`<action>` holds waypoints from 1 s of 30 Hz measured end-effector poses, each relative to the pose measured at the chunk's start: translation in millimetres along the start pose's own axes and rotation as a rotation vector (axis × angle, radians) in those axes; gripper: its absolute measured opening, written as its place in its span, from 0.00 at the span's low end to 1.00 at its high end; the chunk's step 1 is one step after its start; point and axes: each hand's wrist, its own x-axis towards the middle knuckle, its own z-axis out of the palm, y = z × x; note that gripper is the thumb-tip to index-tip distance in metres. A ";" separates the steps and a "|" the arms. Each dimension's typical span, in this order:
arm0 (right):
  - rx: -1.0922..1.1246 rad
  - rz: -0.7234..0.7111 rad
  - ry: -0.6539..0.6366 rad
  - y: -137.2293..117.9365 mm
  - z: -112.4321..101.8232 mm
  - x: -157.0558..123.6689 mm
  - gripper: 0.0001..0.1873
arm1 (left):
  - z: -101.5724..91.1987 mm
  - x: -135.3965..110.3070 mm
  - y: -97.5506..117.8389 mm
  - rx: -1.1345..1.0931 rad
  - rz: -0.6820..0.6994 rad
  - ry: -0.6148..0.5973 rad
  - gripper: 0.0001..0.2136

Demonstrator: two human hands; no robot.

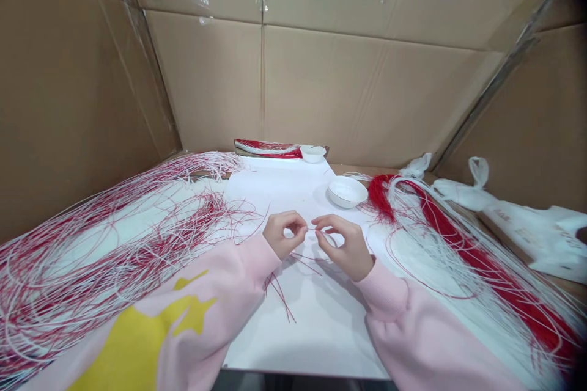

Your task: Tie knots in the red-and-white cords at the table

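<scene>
My left hand [283, 233] and my right hand [345, 245] meet over a white sheet [312, 317] in front of me. Both hands pinch the same thin red cord [310, 230], which spans the small gap between the fingertips. More loose red strands [279, 290] trail from my left hand down onto the sheet. Pink sleeves cover both forearms, and the left sleeve carries a yellow star.
A big tangle of red and white cords [105, 244] covers the left. A bundle of red and white cords [463, 256] lies on the right. A white bowl [347, 191] stands behind my hands, a smaller one [313, 153] farther back. White plastic bags [527, 226] lie right. Cardboard walls [321, 85] surround everything.
</scene>
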 end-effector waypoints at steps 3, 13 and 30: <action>0.168 0.100 -0.027 -0.2 -1.7 2.6 0.03 | 0.5 0.2 -3.7 -0.150 -0.111 -0.011 0.05; 0.790 0.380 0.042 5.6 15.1 -0.4 0.05 | 16.9 0.5 -12.8 -0.632 -0.262 -0.086 0.11; 0.844 0.397 -0.138 6.4 11.1 2.0 0.10 | 21.7 -3.7 2.7 -1.041 -0.603 -0.076 0.15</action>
